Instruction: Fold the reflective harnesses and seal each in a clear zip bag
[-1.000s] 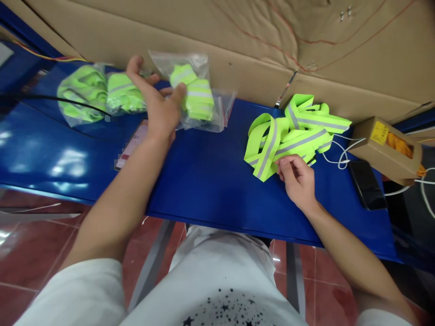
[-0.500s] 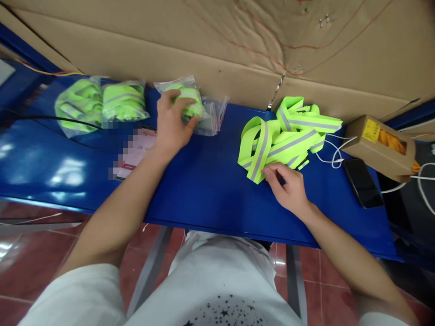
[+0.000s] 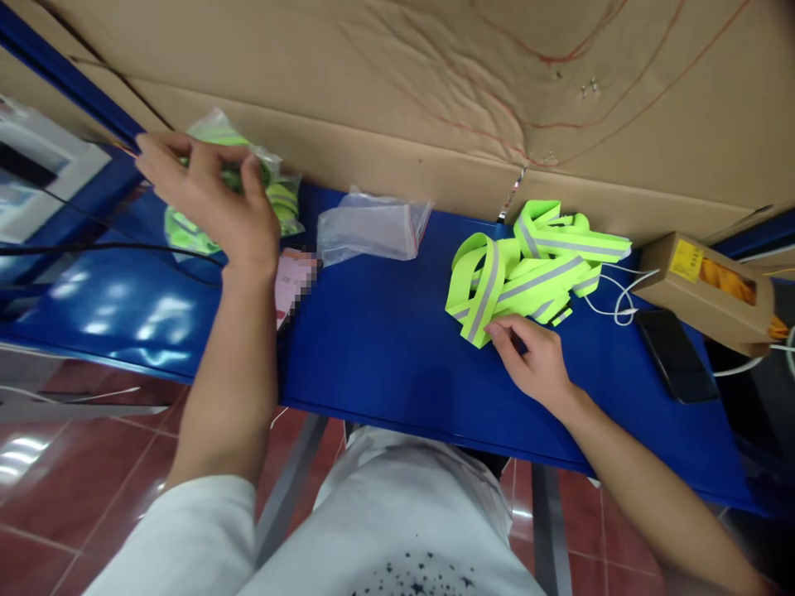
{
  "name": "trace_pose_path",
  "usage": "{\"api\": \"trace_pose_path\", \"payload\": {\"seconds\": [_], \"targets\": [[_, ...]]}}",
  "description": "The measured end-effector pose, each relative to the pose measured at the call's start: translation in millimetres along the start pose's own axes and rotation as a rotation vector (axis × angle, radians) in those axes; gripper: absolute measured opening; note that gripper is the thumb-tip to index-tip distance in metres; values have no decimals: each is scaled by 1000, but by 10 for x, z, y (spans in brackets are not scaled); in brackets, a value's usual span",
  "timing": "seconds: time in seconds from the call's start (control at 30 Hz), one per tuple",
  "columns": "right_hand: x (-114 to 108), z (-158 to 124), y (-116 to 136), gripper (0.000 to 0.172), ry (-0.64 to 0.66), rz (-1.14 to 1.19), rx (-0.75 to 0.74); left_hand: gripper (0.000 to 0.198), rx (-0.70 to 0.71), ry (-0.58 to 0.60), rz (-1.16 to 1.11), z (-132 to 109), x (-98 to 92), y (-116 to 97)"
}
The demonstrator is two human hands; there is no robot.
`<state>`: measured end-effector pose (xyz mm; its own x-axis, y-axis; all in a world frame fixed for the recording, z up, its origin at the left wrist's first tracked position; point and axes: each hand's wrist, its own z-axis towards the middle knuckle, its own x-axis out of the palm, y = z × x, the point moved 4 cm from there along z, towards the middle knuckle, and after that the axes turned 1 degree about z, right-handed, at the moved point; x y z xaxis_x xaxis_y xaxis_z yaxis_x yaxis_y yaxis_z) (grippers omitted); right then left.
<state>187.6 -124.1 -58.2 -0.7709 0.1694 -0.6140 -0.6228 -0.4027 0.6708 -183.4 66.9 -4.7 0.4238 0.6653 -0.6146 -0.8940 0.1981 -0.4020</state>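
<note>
My left hand (image 3: 214, 194) is at the far left of the table, fingers curled round a clear plastic bag of neon-yellow reflective strap (image 3: 217, 131). It is raised over two other filled bags, largely hiding them; part of one bag (image 3: 284, 207) shows beside my wrist. On the right, my right hand (image 3: 532, 358) is closed, thumb and fingertip pinching the near end of a loose, looped yellow reflective strap (image 3: 525, 277) with a grey stripe. Flat clear plastic bags (image 3: 373, 230) lie between the hands, near the back of the table.
Across the back of the blue table (image 3: 385, 348) stands a brown cardboard panel (image 3: 298, 141). A phone with a lit screen (image 3: 291, 285) lies by my left forearm. At the right are a black phone (image 3: 676, 358), a white cable (image 3: 618, 302) and an open-sided cardboard box (image 3: 708, 290).
My left hand has lifted the filled bag from beside the flat bags and carried it left, over the other filled bags. My right hand keeps its pinch on the strap. The view has shifted slightly.
</note>
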Motion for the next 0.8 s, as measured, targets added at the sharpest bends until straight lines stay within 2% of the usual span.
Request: {"api": "trace_pose_path", "payload": {"seconds": [0.1,0.17,0.23,0.33,0.4,0.47,0.53,0.63,0.67,0.73,0.8], "targets": [[20,-4,-2,13,3,-13,-15,44,-159,32,-21,45,31,174],[30,-3,-10,13,9,-26,-28,25,-261,30,-5,49,78,219],[34,1,-22,13,18,-34,-39,16,-309,26,10,56,116,235],[40,6,-43,12,34,-37,-48,15,-305,0,5,93,124,288],[51,5,-59,12,47,-45,-45,20,-291,-61,16,122,118,340],[68,0,-75,12,60,-56,-37,26,-228,-111,-3,127,156,322],[88,-5,-88,13,74,-64,-31,30,-73,-75,-99,68,265,153],[106,-4,-94,13,82,-68,-36,32,217,133,-269,-235,466,-383],[105,-1,-94,13,76,-71,-38,30,321,237,-327,-393,519,-609],[87,8,-91,14,50,-79,-36,21,668,563,-485,-803,586,-1097],[50,19,-86,15,2,-92,-24,33,906,775,-452,-1174,589,-1423]]}}
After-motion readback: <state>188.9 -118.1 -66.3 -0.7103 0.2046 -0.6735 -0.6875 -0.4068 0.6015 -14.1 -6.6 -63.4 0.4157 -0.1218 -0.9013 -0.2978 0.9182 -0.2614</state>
